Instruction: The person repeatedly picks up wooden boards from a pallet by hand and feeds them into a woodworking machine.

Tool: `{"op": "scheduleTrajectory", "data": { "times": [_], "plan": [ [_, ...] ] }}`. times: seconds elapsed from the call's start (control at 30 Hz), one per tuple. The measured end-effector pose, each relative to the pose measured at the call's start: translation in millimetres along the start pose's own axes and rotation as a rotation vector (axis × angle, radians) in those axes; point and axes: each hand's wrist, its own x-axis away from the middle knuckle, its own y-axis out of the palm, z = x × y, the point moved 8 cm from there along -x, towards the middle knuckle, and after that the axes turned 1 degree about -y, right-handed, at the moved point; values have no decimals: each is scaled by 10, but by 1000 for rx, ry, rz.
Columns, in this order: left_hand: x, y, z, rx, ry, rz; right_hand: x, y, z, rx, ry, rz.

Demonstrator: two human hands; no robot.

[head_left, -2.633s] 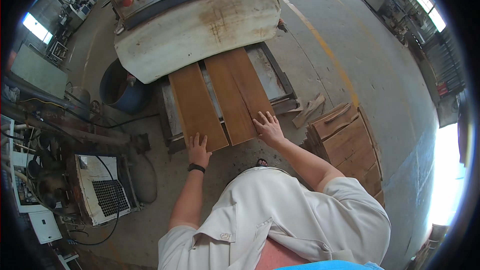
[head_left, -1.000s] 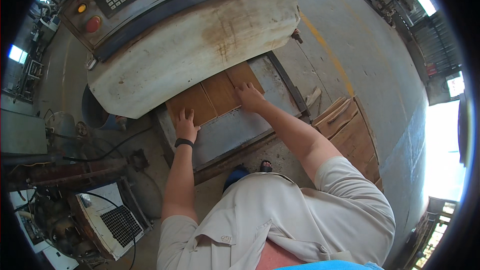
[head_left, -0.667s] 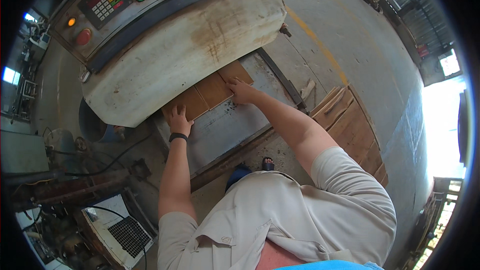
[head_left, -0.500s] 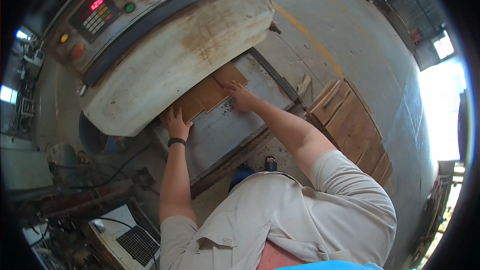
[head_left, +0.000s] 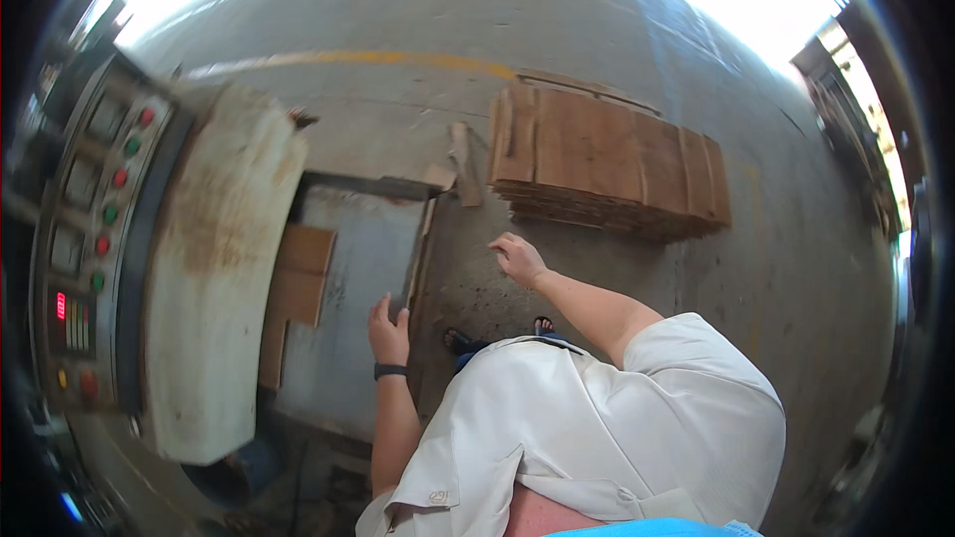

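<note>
My left hand [head_left: 389,332], with a dark band on its wrist, hovers at the right part of the machine's grey metal bed [head_left: 353,268]. Its thumb and fingers are apart, and nothing is in it. To its left lie several flat brown wooden boards [head_left: 301,278], their left ends hidden under the pale machine hood [head_left: 224,239]. My right hand [head_left: 519,259] is in the air beyond the bed's right edge, over the floor. Loosely bent fingers with gaps show there, holding nothing. Nearest to it is a stack of wooden boards [head_left: 607,154].
The control panel [head_left: 95,219] with coloured buttons and a lit display runs along the far left. A loose wood scrap [head_left: 464,164] lies between bed and stack. A blue round container [head_left: 234,472] stands below the hood. A yellow line [head_left: 388,58] crosses the floor.
Both hands have come off the boards on the bed. My view and body have turned right, so the machine now sits at the left and the stack stands ahead.
</note>
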Motion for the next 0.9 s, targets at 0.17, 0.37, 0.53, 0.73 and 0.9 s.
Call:
{"op": "scheduleTrajectory", "data": {
  "times": [0.17, 0.37, 0.53, 0.73, 0.9],
  "plan": [
    [206, 805, 794, 109, 150, -257, 1722, -293, 1496, 21, 642, -275],
    [383, 1636, 1477, 50, 245, -392, 4321, -692, 2454, 44, 1087, -418],
    [700, 2547, 2265, 75, 276, -501, 5933, -1063, 2648, -66, 1355, -352],
    [1348, 3661, 3507, 63, 515, -755, 7026, -1248, 2709, -133, 1537, -287],
    [1452, 4184, 4153, 30, 582, -871, 6972, -1386, 2876, -265, 1533, -97]
  ]
}}
